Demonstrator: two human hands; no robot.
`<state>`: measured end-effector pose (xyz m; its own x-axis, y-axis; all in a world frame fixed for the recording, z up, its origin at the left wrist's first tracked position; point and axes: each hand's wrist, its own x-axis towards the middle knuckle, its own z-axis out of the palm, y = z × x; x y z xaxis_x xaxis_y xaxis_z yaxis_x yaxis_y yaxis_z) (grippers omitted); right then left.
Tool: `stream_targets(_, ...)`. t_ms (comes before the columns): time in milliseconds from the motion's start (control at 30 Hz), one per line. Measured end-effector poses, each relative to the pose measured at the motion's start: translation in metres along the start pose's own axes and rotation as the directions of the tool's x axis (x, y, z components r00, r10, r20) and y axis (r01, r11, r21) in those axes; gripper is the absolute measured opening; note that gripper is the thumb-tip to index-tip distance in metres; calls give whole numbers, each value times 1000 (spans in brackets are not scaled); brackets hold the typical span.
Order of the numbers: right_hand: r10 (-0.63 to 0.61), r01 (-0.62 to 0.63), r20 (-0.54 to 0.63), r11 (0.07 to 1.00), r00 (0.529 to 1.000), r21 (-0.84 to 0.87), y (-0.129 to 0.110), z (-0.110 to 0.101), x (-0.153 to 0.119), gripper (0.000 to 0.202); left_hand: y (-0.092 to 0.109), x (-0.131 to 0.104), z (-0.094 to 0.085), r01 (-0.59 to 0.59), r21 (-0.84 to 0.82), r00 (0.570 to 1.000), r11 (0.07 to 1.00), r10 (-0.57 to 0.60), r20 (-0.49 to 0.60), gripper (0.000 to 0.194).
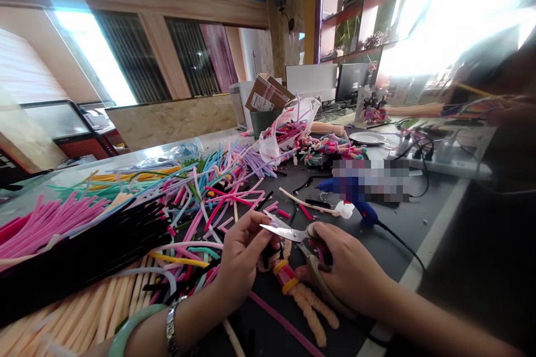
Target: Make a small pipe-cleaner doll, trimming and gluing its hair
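Note:
My right hand (341, 270) is closed around the handles of the scissors (288, 232). Their blades point left, slightly apart, with the tips by the fingers of my left hand (243, 254). Those left fingers are pinched together; what lies between them is too small to make out. Just below both hands is a pipe-cleaner doll (286, 277) with peach legs, a pink body with yellow bands and some black at the head. Its upper part is partly hidden by my hands. A jade-green bangle (136, 328) and a metal watch band or bracelet are on my left wrist.
Bundled black pipe cleaners (92, 251), peach ones (96, 312) and pink ones (62, 217) lie left. Cut pieces are scattered ahead. A blue glue gun (355, 201) with a cord rests right. Behind stand a cardboard box (268, 95) and monitors (312, 81). A blurred person is at right.

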<state>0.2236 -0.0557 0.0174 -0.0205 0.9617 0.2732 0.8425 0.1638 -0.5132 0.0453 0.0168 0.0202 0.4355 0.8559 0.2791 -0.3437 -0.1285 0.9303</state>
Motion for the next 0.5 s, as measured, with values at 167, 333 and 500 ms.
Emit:
stream_targets(167, -36, 36, -24, 999, 999, 20, 2, 2, -1, 27, 0, 0, 1, -19, 4, 1000, 1000, 19, 10, 4)
stream_targets(333, -40, 41, -41, 999, 998, 17, 2, 3, -2, 26, 2, -1, 2, -18, 34, 1000, 999, 18, 0, 7)
stream_targets(500, -59, 60, -49, 998, 997, 26, 2, 2, -2, 25, 3, -2, 1, -24, 49, 1000, 999, 24, 1, 7)
